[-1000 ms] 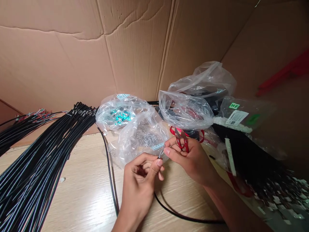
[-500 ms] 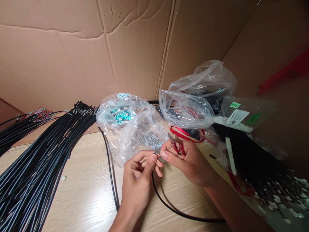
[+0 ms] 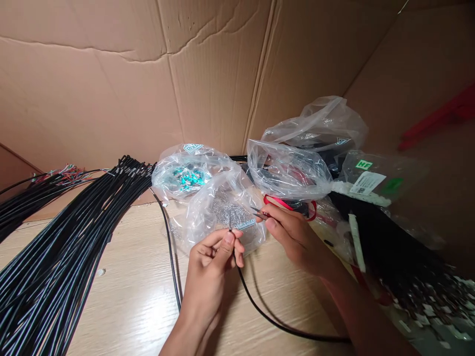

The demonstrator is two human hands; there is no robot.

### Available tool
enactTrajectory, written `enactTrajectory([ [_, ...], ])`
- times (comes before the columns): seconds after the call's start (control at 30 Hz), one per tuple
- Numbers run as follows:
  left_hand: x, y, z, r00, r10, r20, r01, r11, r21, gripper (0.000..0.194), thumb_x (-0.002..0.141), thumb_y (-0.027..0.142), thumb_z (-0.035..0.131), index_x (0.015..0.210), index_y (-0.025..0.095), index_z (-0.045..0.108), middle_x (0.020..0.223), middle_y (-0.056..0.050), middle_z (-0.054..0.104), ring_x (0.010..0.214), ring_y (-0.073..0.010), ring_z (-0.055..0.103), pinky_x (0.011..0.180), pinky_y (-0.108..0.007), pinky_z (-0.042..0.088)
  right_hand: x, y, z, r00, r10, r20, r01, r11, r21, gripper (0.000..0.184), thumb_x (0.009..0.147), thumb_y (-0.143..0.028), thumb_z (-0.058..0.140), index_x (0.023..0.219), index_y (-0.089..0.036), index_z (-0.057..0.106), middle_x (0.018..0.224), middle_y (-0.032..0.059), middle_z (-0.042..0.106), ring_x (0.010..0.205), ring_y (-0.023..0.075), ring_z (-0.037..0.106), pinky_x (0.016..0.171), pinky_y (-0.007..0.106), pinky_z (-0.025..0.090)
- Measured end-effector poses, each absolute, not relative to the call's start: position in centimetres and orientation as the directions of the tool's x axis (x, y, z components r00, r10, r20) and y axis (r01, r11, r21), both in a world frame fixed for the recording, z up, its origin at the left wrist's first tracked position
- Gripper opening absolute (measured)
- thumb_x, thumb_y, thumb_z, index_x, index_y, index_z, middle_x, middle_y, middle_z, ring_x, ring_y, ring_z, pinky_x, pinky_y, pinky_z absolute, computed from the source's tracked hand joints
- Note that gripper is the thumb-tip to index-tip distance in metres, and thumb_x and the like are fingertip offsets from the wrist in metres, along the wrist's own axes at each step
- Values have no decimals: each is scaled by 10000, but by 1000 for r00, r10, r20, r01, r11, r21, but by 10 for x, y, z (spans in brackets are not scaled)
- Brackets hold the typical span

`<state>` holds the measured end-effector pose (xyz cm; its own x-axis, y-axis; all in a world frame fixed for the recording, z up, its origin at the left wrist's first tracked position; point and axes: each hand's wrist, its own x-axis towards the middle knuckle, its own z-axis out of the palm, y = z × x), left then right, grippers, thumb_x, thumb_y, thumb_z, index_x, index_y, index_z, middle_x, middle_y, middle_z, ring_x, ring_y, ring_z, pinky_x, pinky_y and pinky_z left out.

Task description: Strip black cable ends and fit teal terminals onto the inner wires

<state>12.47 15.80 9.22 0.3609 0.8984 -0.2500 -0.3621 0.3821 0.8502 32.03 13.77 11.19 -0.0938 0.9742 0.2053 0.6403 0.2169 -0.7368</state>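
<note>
My left hand [image 3: 213, 262] pinches a black cable [image 3: 256, 304] close to its end, thumb against fingers. A thin greyish tip sticks up from the pinch, and the rest of the cable curves down and off to the right across the table. My right hand [image 3: 293, 237] is closed around small red-handled scissors [image 3: 261, 213], their pointed blades reaching left toward the cable tip without touching it. Its fingers cover most of the handles. Just behind both hands lies a clear plastic bag [image 3: 196, 217] of small silvery metal pieces [image 3: 226, 212].
Bundled black cables [image 3: 85, 232] spread over the left side. A bag of shiny green pieces [image 3: 189, 178] and other plastic bags [image 3: 289, 168] stand against the cardboard wall [image 3: 208, 89]. More black cables with white connectors [image 3: 401, 257] lie at the right. A red ribbon loop [image 3: 315, 210] is behind my right hand.
My right hand has drawn away from the cable tip to the right, and the scissors have turned so their blades point left. My left hand keeps its pinch, shifted slightly left.
</note>
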Motion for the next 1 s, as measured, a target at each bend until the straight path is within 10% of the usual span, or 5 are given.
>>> enactTrajectory([
  [0.4,128,155,93,426,887,-181,-498,397,771,269,918,264,723,937,198,463,652,26,596,583,-84,454,597,-191,325,316,139,103,-215,955,205,621,296,-726,146,1032,-282,463,946,-212,557,818,-8,574,736,143,524,693,286,397],
  [1.0,130,152,97,568,784,-250,-597,602,531,340,850,145,770,874,184,433,651,30,527,551,-55,396,540,-152,295,305,138,104,-193,950,244,601,311,-736,112,963,-236,558,863,-204,597,703,-33,552,620,111,477,602,246,377],
])
